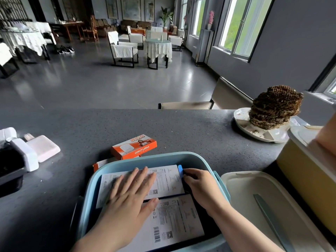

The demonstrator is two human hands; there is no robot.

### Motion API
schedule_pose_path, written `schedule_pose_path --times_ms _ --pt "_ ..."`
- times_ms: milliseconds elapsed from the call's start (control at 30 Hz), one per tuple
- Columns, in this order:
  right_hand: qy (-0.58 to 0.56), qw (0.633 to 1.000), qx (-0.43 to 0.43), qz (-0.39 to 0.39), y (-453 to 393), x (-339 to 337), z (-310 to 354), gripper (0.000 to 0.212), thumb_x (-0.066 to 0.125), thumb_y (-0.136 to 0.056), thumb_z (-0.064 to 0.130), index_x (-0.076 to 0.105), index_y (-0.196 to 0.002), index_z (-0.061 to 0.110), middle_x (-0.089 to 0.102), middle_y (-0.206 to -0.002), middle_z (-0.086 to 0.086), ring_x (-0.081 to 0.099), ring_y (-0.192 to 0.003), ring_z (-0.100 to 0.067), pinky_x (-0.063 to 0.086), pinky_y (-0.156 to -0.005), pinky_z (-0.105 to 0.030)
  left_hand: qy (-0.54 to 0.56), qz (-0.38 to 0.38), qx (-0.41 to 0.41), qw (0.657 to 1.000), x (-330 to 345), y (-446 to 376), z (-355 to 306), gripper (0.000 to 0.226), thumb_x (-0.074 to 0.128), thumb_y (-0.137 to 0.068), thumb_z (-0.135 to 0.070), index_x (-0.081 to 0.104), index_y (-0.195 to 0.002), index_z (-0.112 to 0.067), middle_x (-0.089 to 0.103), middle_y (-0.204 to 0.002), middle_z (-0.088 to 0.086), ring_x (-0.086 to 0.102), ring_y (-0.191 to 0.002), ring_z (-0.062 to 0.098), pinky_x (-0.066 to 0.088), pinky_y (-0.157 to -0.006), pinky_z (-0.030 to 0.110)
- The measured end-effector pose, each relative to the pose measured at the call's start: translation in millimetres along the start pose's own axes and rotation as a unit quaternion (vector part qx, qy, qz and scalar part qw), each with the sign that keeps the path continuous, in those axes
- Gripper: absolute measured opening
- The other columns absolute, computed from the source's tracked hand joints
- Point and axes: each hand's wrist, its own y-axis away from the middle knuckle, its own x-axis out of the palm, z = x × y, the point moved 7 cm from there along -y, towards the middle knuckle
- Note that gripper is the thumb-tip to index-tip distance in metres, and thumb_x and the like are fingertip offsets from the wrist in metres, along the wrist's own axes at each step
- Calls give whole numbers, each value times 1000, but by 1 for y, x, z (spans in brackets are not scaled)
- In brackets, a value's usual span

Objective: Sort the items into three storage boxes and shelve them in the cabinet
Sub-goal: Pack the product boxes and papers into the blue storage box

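On the tabletop (181,128), white chargers (43,148) lie far left and an orange box (134,147) sits just beyond the blue bin (196,159). Inside the bin, the left hand (131,193) lies flat with fingers spread on the upper white box (167,180). The right hand (201,184), just beside it, pinches a small blue piece (180,170) at that box's right edge. A second white box (174,219) lies nearer. A cream lid (254,193) and a yellow bin (305,171) stand to the right.

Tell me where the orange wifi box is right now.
In the head view, the orange wifi box lies on the grey counter, just beyond the far rim of the blue storage box, left of centre.
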Motion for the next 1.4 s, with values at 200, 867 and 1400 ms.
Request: schedule_pose_path --times_ms 200,867,1400 --pt "16 1000 -20 -6 -2 2 0 17 50 -86 11 65 -77 9 47 -52 2 31 -50 -9 25 -51 -28 0 3 2 1000 0 -1 -1 60 20 -97 -58 35 -146 -27 38 -150 -3 18 -141 17 5 -112 37" --pt "28 999 12 -27 -9 4 -3 19 51 -82 19 64 -83 4 48 -56 1 37 -54 -15 29 -54 -29 107 62 1 992 0 -4 1 55 16 -98 -60 25 -148 -39 29 -153 -11 16 -141 9 9 -108 32" --pt "127 988 -91 4 7 9 22 39 57 -93 23 42 -58 31 45 -82 6 46 -68 -2 36 -63 -10 195 102 4 975 -8 -7 -5 86 -36 -52 -80 -15 -133 -63 -36 -141 -33 -40 -129 -7 -26 -108 29"
